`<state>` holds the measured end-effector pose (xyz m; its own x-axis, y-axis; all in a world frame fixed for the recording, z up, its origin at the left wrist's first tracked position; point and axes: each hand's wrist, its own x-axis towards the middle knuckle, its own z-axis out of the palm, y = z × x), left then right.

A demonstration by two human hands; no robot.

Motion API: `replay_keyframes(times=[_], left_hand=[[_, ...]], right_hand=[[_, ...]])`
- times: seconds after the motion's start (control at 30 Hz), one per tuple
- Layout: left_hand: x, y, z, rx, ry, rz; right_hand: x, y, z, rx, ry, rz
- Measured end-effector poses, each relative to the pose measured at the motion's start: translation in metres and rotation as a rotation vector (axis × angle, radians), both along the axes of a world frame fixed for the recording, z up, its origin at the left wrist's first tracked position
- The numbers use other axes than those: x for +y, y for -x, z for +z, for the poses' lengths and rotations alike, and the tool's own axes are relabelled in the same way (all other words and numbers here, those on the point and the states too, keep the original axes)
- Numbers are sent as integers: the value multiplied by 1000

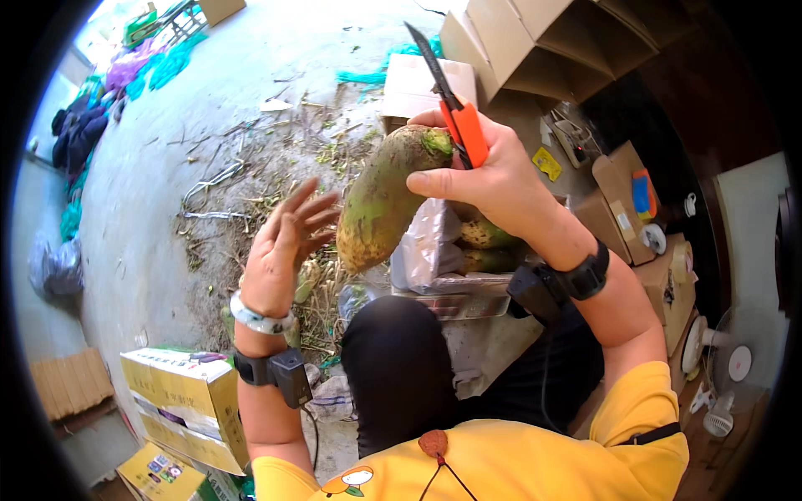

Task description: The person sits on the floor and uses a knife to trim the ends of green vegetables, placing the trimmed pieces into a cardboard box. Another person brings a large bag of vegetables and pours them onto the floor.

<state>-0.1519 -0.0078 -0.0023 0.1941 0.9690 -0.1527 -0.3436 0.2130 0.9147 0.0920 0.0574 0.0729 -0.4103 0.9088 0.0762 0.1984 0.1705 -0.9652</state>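
Observation:
A large green root vegetable (382,194), brownish and speckled toward its lower end, hangs tilted in my right hand (482,166). Its cut top shows bright green beside my fingers. That same hand also grips a utility knife (465,128) with an orange handle, its dark blade pointing up and away. To the left of the vegetable, my left hand (282,250) is raised with fingers apart, holding nothing. Beneath my right forearm, a box lined with silvery plastic (432,241) holds more such vegetables (485,235).
Dry stalks and soil (250,206) litter the concrete floor. Several open cardboard boxes (557,50) stand at upper right, with a power strip (567,141) nearby. A yellow carton (182,401) is at lower left, and a fan (720,357) at right.

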Motion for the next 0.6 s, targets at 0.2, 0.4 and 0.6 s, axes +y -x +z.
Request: replay_keyframes(times=[0.2,0.4,0.6], left_hand=[[43,-74,16,-293,71,-509],[70,-132,23,208,82,-683],[74,-206,-9,1376,-387,-962]], right_hand=[[-9,-61,8,-7,-19,-35],[-16,-145,-12,158,15,-354],[-9,-182,-20,142,153,-545]])
